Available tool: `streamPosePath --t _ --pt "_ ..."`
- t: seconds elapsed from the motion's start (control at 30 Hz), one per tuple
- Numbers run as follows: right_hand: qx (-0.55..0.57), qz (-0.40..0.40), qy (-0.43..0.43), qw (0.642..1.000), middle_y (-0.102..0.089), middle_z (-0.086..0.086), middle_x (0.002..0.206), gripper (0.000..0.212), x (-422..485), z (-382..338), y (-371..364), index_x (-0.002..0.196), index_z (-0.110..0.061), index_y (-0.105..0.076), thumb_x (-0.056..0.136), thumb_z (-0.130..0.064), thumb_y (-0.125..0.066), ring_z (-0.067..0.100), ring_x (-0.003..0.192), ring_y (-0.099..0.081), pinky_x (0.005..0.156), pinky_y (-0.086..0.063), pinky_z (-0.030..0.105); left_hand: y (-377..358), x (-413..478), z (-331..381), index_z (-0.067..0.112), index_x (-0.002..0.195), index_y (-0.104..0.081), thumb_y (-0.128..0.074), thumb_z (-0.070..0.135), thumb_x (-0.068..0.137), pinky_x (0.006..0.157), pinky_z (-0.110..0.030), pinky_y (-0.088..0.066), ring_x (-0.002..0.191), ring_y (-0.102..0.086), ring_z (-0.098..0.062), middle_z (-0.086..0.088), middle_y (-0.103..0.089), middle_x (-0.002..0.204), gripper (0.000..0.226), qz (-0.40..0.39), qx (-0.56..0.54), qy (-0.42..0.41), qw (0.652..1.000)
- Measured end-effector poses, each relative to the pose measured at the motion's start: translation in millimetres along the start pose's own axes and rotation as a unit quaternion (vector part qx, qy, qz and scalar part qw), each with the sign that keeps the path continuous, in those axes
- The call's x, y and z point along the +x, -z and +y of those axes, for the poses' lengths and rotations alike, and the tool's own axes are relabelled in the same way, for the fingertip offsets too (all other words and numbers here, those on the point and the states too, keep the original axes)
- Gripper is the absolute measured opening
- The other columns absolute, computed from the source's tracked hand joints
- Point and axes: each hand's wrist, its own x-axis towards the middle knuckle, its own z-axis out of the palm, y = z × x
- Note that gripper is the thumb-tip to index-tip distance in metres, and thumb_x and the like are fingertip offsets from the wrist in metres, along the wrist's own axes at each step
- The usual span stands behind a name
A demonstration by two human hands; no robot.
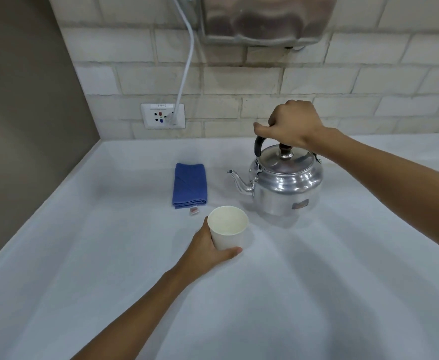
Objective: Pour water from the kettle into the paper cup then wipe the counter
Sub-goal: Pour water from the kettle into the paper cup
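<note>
Steel kettle gripped at its handle by the right hand; left hand wraps the paper cup on the surface.

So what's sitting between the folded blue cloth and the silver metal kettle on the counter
Nothing: in the head view, only bare white counter separates the folded blue cloth from the silver metal kettle, whose spout points toward the cloth.

You can read one label: a strip at the top of the wall socket plate reads "9PP-2". The plaque on the kettle and the small tag on the blue cloth are too blurred to read.
</note>
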Motion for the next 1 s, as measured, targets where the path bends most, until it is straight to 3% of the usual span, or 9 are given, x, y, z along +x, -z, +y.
streamPosePath --t 0.37,0.6,1.0 --pt "-0.053 0.013 0.094 0.994 -0.023 0.003 0.035 0.057 -38 -27 41 0.041 -0.008 -0.035 0.080 -0.047 -0.053 0.025 0.043 -0.027 0.049 -0.022 0.027 0 -1 2 0.035 0.127 -0.038 -0.085 0.040 0.059 0.075 0.001 -0.043 0.107 -0.050 0.013 0.021 -0.054 0.119 0.083 -0.004 -0.007 -0.010 1.000" --pt "-0.109 0.017 0.146 0.983 -0.016 0.003 0.037 0.060 -43 -44 54 0.040 -0.014 -0.020 0.079 -0.046 -0.051 0.023 0.042 -0.016 0.047 -0.014 0.024 0 -2 4 0.041 0.124 -0.036 -0.085 0.038 0.060 0.074 -0.003 -0.044 0.106 -0.051 0.008 0.020 -0.053 0.119 0.080 0.000 -0.006 -0.013 1.000" --pt "-0.149 0.003 0.177 0.973 -0.010 0.001 0.035 0.065 -41 -52 59 0.039 -0.012 -0.015 0.078 -0.045 -0.055 0.017 0.036 -0.009 0.046 -0.011 0.021 -1 -2 3 0.031 0.131 -0.040 -0.085 0.036 0.061 0.084 -0.012 -0.044 0.110 -0.054 0.000 0.013 -0.057 0.124 0.083 -0.001 -0.016 -0.018 1.000"
